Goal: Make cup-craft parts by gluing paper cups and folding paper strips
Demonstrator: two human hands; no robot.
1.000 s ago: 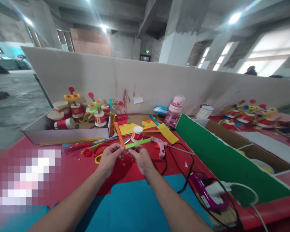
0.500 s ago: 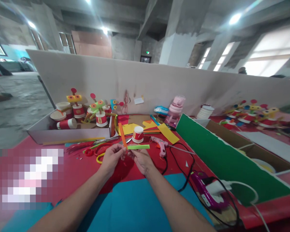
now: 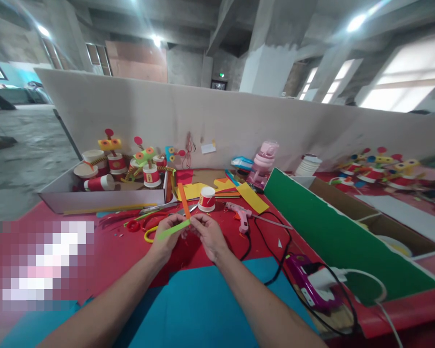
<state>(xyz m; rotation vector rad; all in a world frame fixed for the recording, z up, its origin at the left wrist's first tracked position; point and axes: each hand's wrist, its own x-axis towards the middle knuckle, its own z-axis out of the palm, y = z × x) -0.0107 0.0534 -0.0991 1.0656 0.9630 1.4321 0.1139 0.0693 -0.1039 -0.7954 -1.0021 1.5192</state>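
An orange paper strip [image 3: 184, 199] and a green paper strip [image 3: 174, 229] meet at one end, between my two hands. The orange one points up and away; the green one slants down to the left across my left hand [image 3: 167, 237]. My left hand's fingers are closed on the strips near their joined end. My right hand [image 3: 209, 234] pinches the same end from the right. Just beyond my hands stands a red and white paper cup [image 3: 206, 199]. Right of it lies a pink glue gun [image 3: 241, 216].
Scissors with yellow handles [image 3: 150, 235] lie left of my hands. A white box [image 3: 112, 200] with cup figures stands at the back left. On the right are a green-sided box [image 3: 326, 237], a purple power strip [image 3: 311, 285] and loose cables. Blue sheets [image 3: 210, 309] lie in front.
The green strip has swung from pointing right to pointing lower left over my left hand. My right hand's fingers have come up to the joined end. The orange strip has barely moved.
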